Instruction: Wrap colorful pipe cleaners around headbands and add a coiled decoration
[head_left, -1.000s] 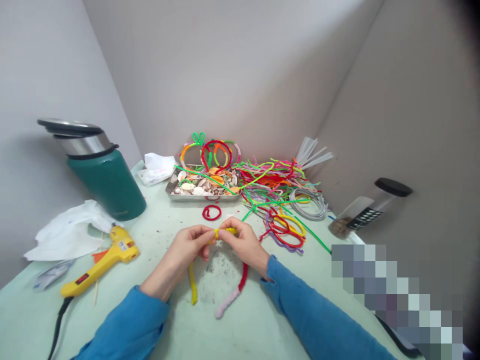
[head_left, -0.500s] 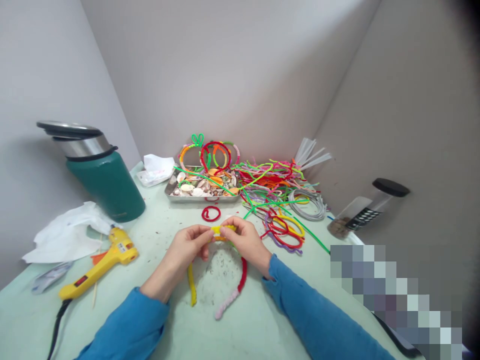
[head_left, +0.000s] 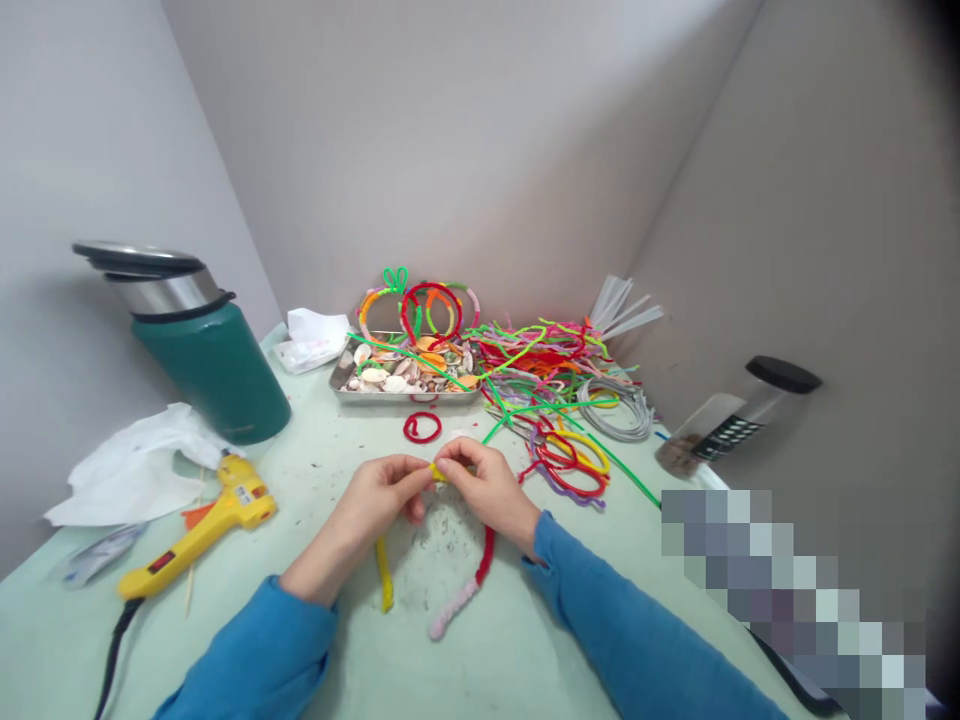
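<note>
An arched headband (head_left: 486,556) wrapped in fuzzy pipe cleaners lies between my hands, its two ends pointing towards me. One end is yellow; the other runs from red to pale pink. At the top of the arch, my left hand (head_left: 379,495) pinches the band between thumb and fingers. Right beside it, my right hand (head_left: 491,492) pinches a yellow pipe cleaner (head_left: 441,474) on the band, fingertips nearly touching the left ones. My fingers hide most of the arch's top. Just beyond the hands lies a small red pipe-cleaner ring (head_left: 422,428).
A metal tray (head_left: 405,398) of shells, with wrapped headbands behind it, stands at the back. Right of it spread loose pipe cleaners (head_left: 540,350) and a grey wire coil (head_left: 619,410). At left are a yellow glue gun (head_left: 202,525), a green bottle (head_left: 214,370) and white tissue (head_left: 135,470).
My right fingers have shifted slightly left, closer to the left fingertips, covering more of the yellow and orange stretch. The headband's ends have stayed put.
</note>
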